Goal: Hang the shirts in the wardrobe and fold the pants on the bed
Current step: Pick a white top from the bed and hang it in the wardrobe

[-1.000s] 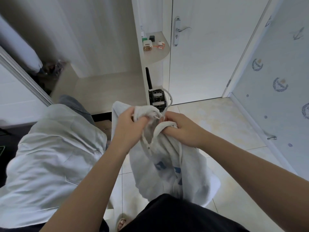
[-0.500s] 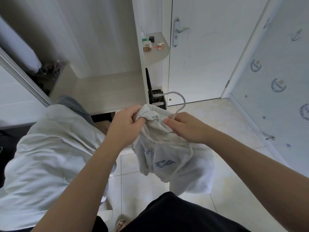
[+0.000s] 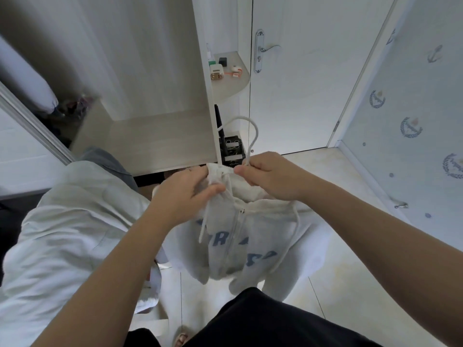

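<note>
Nearest the camera, the person's black garment (image 3: 263,319) filled the lower edge, in front of the open white wardrobe (image 3: 160,136). Above it hung the pale grey zip-front hooded top (image 3: 250,246) with blue lettering, held in the air just in front of the wardrobe's right side panel, its body and drawcords hanging toward the cream tiled floor (image 3: 350,246). Both hands were close together at the neck of the hooded top. The left hand (image 3: 185,194) gripped a bunch of neck fabric. The right hand (image 3: 270,176) pinched the fabric at the foot of a white curved hanger hook (image 3: 253,131), which rose clear above the fingers. A pale white shirt (image 3: 62,234) lay spread in front of the wardrobe, to its left side. Beyond the hands, a black slotted crate (image 3: 233,149) stood at the foot of the wardrobe's right side. Higher on that side, a rounded corner shelf (image 3: 233,88) carried small items too small to identify. Farthest, right of the wardrobe, stood a closed white door (image 3: 300,83) with a silver lever handle (image 3: 268,48).
</note>
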`<state>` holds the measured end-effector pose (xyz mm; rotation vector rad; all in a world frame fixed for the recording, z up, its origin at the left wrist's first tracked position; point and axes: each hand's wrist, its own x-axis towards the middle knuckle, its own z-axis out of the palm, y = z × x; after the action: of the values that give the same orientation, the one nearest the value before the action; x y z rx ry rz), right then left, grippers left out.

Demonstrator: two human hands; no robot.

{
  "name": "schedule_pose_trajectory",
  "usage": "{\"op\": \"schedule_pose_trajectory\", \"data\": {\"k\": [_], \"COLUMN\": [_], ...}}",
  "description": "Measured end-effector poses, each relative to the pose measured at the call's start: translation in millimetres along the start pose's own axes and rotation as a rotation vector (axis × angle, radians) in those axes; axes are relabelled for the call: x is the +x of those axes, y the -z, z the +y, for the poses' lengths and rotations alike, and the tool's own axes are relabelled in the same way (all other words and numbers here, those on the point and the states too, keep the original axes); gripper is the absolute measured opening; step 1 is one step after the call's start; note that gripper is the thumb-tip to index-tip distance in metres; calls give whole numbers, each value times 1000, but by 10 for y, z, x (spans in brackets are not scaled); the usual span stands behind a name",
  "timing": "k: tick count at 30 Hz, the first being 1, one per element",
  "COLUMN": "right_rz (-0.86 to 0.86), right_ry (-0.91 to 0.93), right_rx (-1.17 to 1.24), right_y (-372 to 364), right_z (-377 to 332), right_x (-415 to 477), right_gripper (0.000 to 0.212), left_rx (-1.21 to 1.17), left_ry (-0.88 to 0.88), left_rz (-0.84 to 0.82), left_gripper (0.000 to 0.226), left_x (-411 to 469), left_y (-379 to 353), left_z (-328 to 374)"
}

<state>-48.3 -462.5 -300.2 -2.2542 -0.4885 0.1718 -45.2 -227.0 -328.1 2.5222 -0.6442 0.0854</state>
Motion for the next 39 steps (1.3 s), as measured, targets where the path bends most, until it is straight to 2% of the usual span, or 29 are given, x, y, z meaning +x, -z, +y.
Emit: {"op": "schedule_pose_trajectory", "data": {"k": [1, 2, 4, 5, 7, 9, 12, 15, 19, 22, 26, 29, 31, 33, 36, 39], "right_rz": [10, 28, 87, 108, 90, 68, 103, 130, -5, -16, 43, -68, -215, -287, -161, -14], "right_ry": [1, 4, -1, -10, -69, -125, -86, -103, -105, -23, 160, 205, 96, 31, 0, 19], "right_rx": [-10, -5, 27, 19, -34, -118, -95, -27, -108, -170, -89, -86, -72, -40, -64, -79], "right_y": [-3, -3, 10, 35, 92, 123, 137, 184, 418, 643, 722, 629, 601, 600, 494, 292], "right_z": [18, 42, 176, 286, 551, 760, 874, 766, 499, 224, -103, -205, -181, -116, -51, 6], "right_x": [10, 9, -28, -76, -235, -399, -476, -458, -442, -406, -353, -297, -298, -314, -285, -225], "right_gripper": [43, 36, 11, 11, 39, 47, 30, 29, 15, 10, 16, 29, 50, 58, 42, 26], "left_rx": [-15, -37, -91, -109, -158, -192, -176, -78, 50, 91, 132, -112, -243, -278, -290, -194], "left_ry": [-14, -11, 48, 68, 97, 100, 109, 136, 94, 101, 60, 103, 87, 60, 55, 34], "left_rz": [18, 78, 193, 241, 321, 363, 328, 289, 206, 95, -31, 122, 255, 299, 285, 263], "left_gripper": [37, 40, 43, 38, 31, 33, 39, 45, 61, 70, 60, 60, 43, 41, 43, 51], "left_x": [10, 15, -4, -20, -65, -101, -123, -131, -152, -134, -96, -72, -57, -32, 16, 70], "left_y": [-29, -52, -59, -48, -8, 41, 50, 77, 119, 169, 162, 163, 180, 200, 204, 194], "left_z": [-20, -27, -48, -78, -158, -218, -251, -288, -296, -279, -149, -76, -63, -52, -45, -39]}}
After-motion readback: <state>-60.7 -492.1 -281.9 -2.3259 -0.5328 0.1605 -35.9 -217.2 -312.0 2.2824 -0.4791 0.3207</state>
